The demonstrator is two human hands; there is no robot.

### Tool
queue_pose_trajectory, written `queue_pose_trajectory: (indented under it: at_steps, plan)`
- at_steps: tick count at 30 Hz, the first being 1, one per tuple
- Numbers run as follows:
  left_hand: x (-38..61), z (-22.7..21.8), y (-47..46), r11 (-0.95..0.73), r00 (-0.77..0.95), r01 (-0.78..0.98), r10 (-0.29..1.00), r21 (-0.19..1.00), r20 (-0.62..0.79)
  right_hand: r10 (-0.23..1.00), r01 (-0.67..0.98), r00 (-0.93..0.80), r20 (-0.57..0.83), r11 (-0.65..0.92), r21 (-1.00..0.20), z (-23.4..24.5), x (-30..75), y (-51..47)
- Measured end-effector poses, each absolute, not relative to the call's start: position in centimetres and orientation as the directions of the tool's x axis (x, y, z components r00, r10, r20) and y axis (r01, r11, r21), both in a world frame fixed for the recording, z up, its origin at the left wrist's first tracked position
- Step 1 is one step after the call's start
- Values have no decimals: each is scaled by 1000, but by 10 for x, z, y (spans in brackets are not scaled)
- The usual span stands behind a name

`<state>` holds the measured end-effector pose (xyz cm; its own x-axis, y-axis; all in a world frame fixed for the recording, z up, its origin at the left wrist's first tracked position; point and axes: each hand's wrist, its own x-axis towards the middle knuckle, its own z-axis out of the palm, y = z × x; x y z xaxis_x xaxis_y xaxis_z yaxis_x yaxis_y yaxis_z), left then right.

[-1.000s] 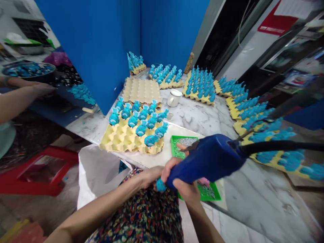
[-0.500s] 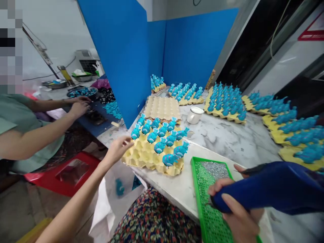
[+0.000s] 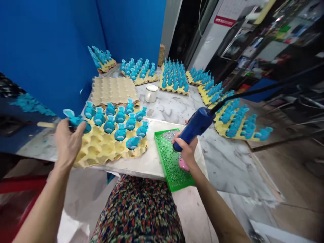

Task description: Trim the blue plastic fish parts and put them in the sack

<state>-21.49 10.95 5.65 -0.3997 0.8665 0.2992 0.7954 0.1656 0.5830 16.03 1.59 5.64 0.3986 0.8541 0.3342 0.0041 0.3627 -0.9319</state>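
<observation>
My left hand (image 3: 69, 140) is closed around a blue fish-shaped toy (image 3: 74, 118) with a white-edged tail, just above the left edge of a yellow egg tray (image 3: 95, 148). Several like toys (image 3: 109, 125) stand in that tray's back and right cups, some with pink marks. In my right hand (image 3: 188, 148) is a blue corded electric screwdriver (image 3: 193, 130), its tip pointing down and left over a green perforated basket (image 3: 172, 180). Small silver screws (image 3: 170, 135) lie in the basket's far end. A pink object (image 3: 183, 165) sits in it beneath my right wrist.
A bare stack of egg trays (image 3: 113, 88) stands behind the yellow one, with a white mug (image 3: 151, 93) to its right. More filled trays (image 3: 174, 79) line the back and right of the marble table (image 3: 220, 165). A blue partition (image 3: 45, 57) rises at left.
The view has swung right, and the other person is no longer seen. My left hand, empty beside the tray before, now grips a blue toy. The screwdriver remains in my right hand.
</observation>
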Motion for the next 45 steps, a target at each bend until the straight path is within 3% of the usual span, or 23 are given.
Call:
queue_pose_trajectory:
  at_steps: [3,5,8,12,16,22,28,31,35,45]
  plan:
    - [-178,77,75,-27,-244,450,958,892,152,851,34,396,345,362,-931,44,162,17]
    - [-147,82,51,50,10,223,998,974,-54,849,26,405,341,362,-932,38,161,17]
    - [-102,73,23,261,308,66,913,963,-269,849,26,411,331,352,-936,32,159,17]
    - [-55,42,4,461,467,-39,793,886,-392,844,60,410,347,354,-933,27,157,16]
    - [-31,17,0,550,473,-66,752,832,-460,836,68,420,354,360,-931,28,155,14]
    - [-18,8,1,499,480,-136,789,856,-383,813,161,433,388,354,-921,36,151,10]
    - [-10,1,-3,482,465,-170,808,859,-362,707,130,513,486,496,-859,59,140,9]
    - [-7,-1,-4,470,452,-189,821,862,-348,710,114,468,526,542,-832,67,134,9]
    - [-8,-1,-4,481,448,-213,822,850,-353,797,127,400,452,441,-889,59,135,15]
    - [-12,0,-2,523,434,-206,806,827,-402,841,91,403,362,357,-930,34,135,37]
